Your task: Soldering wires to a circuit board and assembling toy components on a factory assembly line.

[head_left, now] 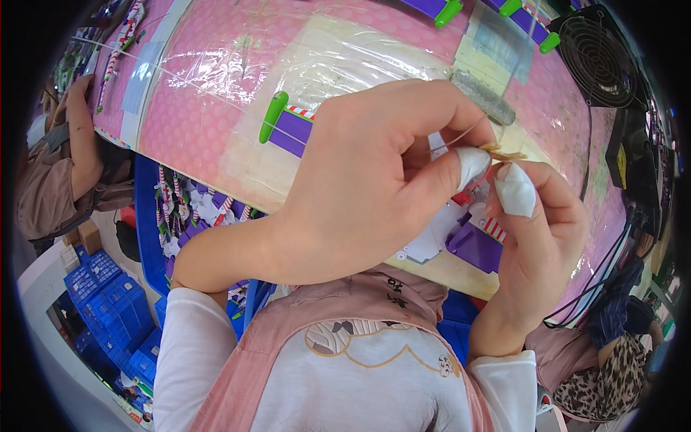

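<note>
From where I stand, one grey bar (484, 97) lies on the pink table (216, 68), and two bare hands work just on the person's side of it. Each thumb wears one white wrap. The left hand (381, 173) is curled, thumb and forefinger closed together on the near end of one thin tan strip (508, 154); I can't tell whether it is a single strand. The strip sits below the grey bar, between the two thumbs, its long axis running left to right, its free end pointing right and dipping a little. The right hand (540, 216) is half-curled, its thumb tip just below the strip; whether it grips it too, I can't tell. A thin thread (469, 133) rises from the left fingers toward the bar. Four purple parts show on the table: one (288, 129) left of the bar, partly behind the left hand, its green end upright-ish; two, (417, 6) and (530, 27), beyond the bar; one (475, 245) nearer the person. One black fan (594, 57) stands right of the bar. One blue bin (149, 230) of striped pieces sits far to its left, lower down.
</note>
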A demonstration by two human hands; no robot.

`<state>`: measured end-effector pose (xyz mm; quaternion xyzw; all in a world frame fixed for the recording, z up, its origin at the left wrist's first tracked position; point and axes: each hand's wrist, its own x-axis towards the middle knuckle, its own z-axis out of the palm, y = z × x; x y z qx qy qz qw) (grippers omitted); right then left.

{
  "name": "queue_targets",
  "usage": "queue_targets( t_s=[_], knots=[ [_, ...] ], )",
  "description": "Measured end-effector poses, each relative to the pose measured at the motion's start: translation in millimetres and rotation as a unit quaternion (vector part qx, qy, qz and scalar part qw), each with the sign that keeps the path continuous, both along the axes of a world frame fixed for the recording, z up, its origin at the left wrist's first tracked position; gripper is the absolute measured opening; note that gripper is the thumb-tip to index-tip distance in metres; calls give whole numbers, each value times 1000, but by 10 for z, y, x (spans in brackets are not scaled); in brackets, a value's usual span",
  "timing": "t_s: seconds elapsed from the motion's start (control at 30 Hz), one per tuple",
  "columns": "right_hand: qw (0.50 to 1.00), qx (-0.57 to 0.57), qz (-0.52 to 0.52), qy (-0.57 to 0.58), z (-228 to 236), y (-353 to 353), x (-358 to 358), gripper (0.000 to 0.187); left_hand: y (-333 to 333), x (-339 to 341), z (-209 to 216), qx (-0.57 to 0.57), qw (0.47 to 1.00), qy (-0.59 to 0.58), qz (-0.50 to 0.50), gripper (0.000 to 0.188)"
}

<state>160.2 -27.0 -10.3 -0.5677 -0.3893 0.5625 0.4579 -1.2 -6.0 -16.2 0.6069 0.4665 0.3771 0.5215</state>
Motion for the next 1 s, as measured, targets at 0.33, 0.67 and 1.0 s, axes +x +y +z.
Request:
queue_targets(
  t_s=[0.33,0.67,1.0],
  knots=[
    [1000,4,4,5,-13,4,15,17,-6,28,53,-28,1000,-13,8,14],
    [1000,9,8,3,-10,34,36,21,37,11,16,73,997,18,0,17],
    [1000,20,3,24,-70,34,38,19,76,-6,35,77,997,31,-5,16]
  ],
)
